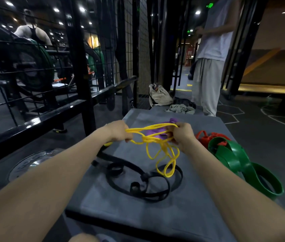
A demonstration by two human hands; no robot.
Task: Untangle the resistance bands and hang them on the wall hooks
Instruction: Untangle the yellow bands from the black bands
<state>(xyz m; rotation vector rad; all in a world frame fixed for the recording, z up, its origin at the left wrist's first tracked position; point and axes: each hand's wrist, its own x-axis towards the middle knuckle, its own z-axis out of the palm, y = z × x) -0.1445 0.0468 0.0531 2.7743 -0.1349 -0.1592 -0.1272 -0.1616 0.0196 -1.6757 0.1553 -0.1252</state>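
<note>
Head view: both hands are raised over the grey mat [155, 215] in the middle of the frame, set apart from each other with the yellow band [157, 142] strung between them; the left hand [119, 131] is curled round one bunch of yellow strands, the right hand [181, 135] pinches another bunch, so each is clamped on the same band; holding it stretched like this probably serves to open the knot at centre, where the strands cross, so the loops can be told apart; below the knot several yellow loops hang down and the lowest reaches the mat, lying over the black band [138, 182]; the black band sprawls in curls across the lower middle of the mat, apart from both hands; a purple band [162, 135] shows behind the yellow strands, close to the right hand, though whether the fingers also hold it I cannot tell; the green band [239, 163] lies in wide loops at the right edge of the mat, with the red band [206, 137] just above it, both to the right of the right hand and untouched; no wall hooks are plainly visible; a person [211, 58] stands at upper right beyond the mat; judging by this, untangling is at an early stage and nothing is hung yet.
</note>
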